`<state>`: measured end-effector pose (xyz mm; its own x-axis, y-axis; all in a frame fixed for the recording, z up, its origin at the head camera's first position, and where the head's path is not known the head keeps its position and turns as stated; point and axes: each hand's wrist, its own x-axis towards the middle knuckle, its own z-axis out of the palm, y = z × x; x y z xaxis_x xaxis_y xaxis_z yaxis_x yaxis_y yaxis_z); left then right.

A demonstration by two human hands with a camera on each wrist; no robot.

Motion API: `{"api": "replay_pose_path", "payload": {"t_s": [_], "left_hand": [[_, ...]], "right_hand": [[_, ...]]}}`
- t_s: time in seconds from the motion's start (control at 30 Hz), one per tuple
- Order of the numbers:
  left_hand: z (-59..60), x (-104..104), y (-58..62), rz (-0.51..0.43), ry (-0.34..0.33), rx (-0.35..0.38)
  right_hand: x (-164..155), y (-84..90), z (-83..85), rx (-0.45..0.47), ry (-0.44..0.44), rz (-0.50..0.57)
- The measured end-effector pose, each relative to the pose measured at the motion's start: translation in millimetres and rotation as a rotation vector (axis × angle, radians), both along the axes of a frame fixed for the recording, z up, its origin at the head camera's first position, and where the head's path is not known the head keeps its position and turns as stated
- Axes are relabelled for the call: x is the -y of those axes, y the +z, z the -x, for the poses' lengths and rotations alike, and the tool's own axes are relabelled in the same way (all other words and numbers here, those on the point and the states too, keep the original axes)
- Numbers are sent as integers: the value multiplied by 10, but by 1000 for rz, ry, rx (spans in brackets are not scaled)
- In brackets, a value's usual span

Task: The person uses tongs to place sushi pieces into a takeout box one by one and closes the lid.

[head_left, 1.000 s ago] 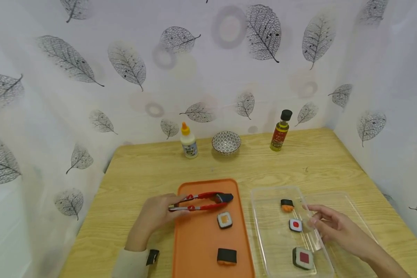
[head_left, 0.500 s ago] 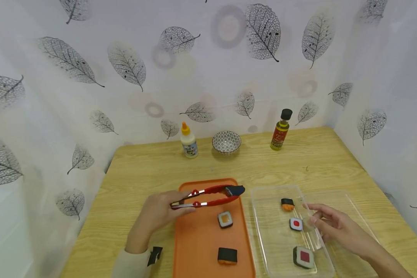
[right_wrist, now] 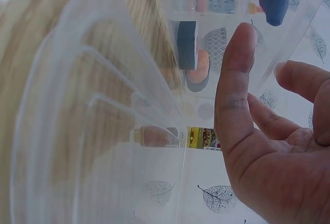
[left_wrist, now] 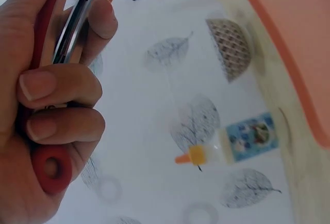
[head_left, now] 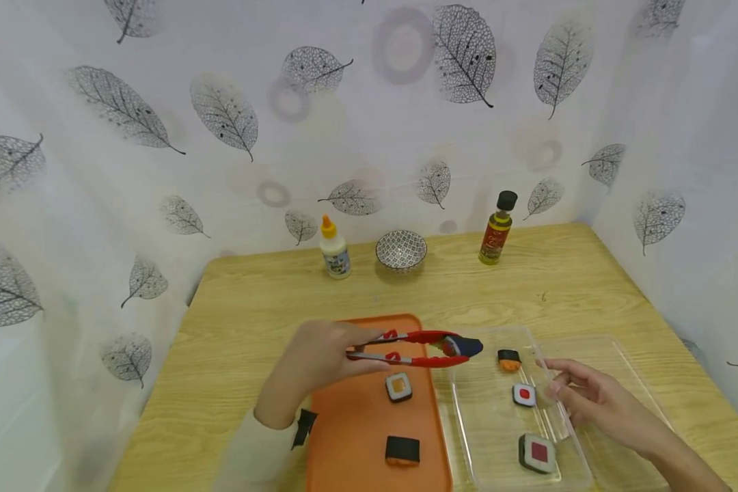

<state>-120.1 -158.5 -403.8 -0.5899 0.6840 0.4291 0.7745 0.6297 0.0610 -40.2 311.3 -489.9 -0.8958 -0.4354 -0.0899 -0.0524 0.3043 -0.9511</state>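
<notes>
Red tongs point(head_left: 408, 348) pinched in curled left-hand fingers point(head_left: 369, 355), long axis running left to right, dark sushi piece point(head_left: 465, 346) clamped at the tips just over the near-left rim of the clear tray point(head_left: 467, 437). Right hand point(head_left: 581, 396) relaxed and loose-fingered against the tray's right wall, holding nothing, nearer the tray than the left.

the left hand point(head_left: 321, 355) reaches forward and to the right, palm down, its fingers point(left_wrist: 62, 87) and thumb curled tight in a pinch. the right hand point(head_left: 581, 396) rests low, fingers loosely extended, thumb point(right_wrist: 234, 90) straight.
</notes>
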Motion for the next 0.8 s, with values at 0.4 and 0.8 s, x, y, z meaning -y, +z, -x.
{"api": "replay_pose_path", "payload": {"t_s": [0.4, 0.8], "left_hand": [[77, -601, 201, 338, 30, 21], [125, -940, 326, 513, 117, 185]], "right_hand": [[-17, -5, 9, 18, 19, 27], [-13, -22, 11, 21, 9, 23]]}}
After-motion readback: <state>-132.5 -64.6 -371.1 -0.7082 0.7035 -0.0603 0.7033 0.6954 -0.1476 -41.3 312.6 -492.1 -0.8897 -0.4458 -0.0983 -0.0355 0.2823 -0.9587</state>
